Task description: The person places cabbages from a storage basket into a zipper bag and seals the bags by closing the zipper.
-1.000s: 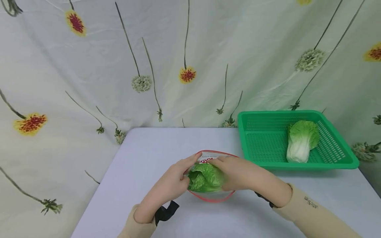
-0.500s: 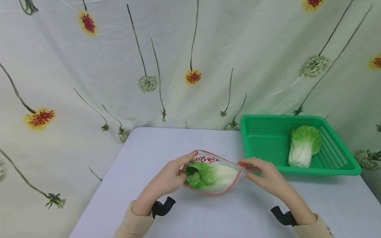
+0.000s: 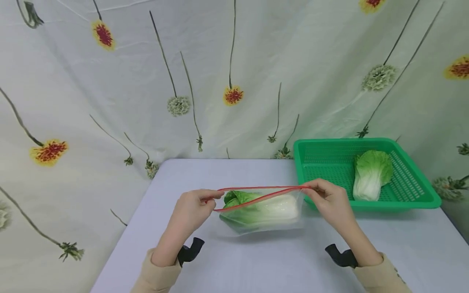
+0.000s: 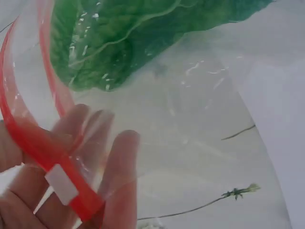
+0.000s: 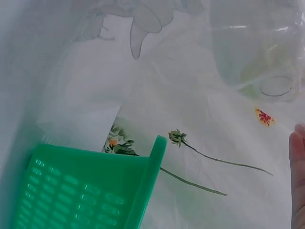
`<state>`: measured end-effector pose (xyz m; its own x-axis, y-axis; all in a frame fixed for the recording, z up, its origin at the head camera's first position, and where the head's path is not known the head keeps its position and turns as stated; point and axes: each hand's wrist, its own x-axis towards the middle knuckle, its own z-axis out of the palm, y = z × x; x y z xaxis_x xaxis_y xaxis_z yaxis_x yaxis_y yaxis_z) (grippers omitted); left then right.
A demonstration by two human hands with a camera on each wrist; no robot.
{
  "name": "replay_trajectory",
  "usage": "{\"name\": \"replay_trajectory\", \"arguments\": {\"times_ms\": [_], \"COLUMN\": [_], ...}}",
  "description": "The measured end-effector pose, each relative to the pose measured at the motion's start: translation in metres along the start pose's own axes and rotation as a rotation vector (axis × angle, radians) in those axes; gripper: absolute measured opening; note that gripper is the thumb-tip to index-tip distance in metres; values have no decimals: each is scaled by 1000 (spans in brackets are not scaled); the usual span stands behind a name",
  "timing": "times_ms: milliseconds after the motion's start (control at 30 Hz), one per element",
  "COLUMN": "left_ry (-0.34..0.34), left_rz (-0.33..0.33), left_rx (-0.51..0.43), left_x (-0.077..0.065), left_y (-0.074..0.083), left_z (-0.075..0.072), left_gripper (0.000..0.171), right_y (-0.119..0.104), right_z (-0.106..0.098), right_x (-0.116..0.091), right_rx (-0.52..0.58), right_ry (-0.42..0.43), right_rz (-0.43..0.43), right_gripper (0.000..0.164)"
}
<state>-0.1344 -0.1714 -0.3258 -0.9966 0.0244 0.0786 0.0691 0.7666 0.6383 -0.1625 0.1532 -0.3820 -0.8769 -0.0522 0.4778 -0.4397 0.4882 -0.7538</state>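
A clear zip bag (image 3: 236, 232) with a red-edged mouth hangs between both hands, lying on its long side. Inside it, a napa cabbage (image 3: 267, 211) points its leafy end left and its white base right. My left hand (image 3: 192, 209) pinches the mouth's left end. In the left wrist view, a white slider (image 4: 62, 184) sits on the red zip, between the fingers (image 4: 121, 176). My right hand (image 3: 331, 199) pinches the right corner between thumb and fingers. Only a strip of that hand enters the right wrist view. The red edges are parted toward the left and converge at the right.
At the back right stands a green plastic basket (image 3: 406, 204), a second napa cabbage (image 3: 370, 179) lying in its right part. The white table (image 3: 205, 175) ends at a hanging cloth (image 3: 256, 61) printed with flowers. My right hand overlaps the basket's near edge in the head view.
My right hand moved off the cabbage to the bag's right corner and took hold there. The mouth, round before, is now drawn out long and narrow, and the bag has tipped to show its side.
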Motion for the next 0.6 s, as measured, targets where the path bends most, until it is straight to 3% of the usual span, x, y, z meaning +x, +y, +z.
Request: {"name": "replay_trajectory", "arguments": {"times_ms": [133, 200, 333, 467, 600], "left_ry": [103, 151, 253, 348, 454], "left_rz": [-45, -64, -59, 8, 105], "left_rx": [60, 12, -169, -281, -340], "left_x": [-2, -1, 2, 6, 10], "left_y": [0, -1, -1, 12, 36], "left_z": [4, 7, 13, 10, -10], "left_gripper": [24, 23, 24, 26, 28], "right_y": [-5, -8, -13, -25, -49], "right_z": [1, 1, 3, 2, -9], "right_x": [-2, -3, -3, 5, 18], "right_rx": [22, 44, 111, 201, 381], "right_ry": [15, 22, 26, 49, 171], "right_rz": [22, 54, 128, 128, 29], "right_gripper": [7, 8, 11, 15, 16]}}
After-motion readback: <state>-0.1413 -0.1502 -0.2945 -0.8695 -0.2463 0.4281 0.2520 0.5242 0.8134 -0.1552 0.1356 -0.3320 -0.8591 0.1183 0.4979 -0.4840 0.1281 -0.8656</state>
